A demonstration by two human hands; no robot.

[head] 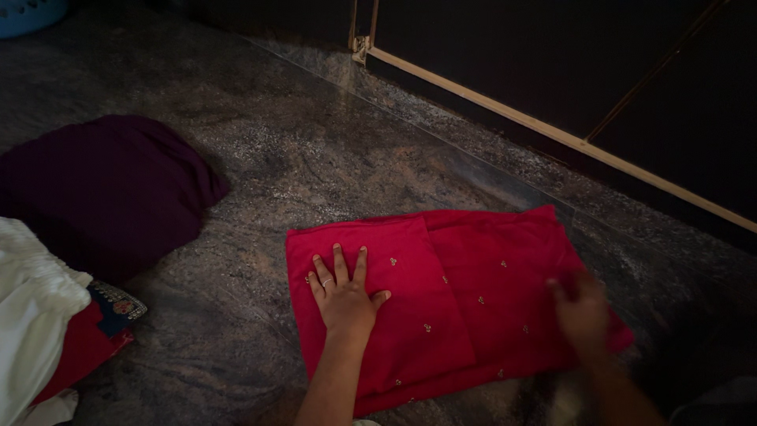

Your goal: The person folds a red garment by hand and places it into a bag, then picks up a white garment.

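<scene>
Red embroidered cloth [457, 300] lies folded flat on the grey stone floor [260, 158], just short of the dark wall's pale skirting strip [552, 134]. On the cloth's left half the left hand [343, 296] presses open, fingers spread. The right hand [582, 312] rests at the cloth's right edge, blurred; its grip cannot be told. Left of the cloth, well apart, sit a dark maroon bundle [102, 189] and white fabric [31, 308].

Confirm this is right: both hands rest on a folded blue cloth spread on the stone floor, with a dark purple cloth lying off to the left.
Not quite: the cloth under the left hand and right hand is red, not blue. The head view shows it folded on the stone floor, with the dark purple cloth lying off to the left.
</scene>
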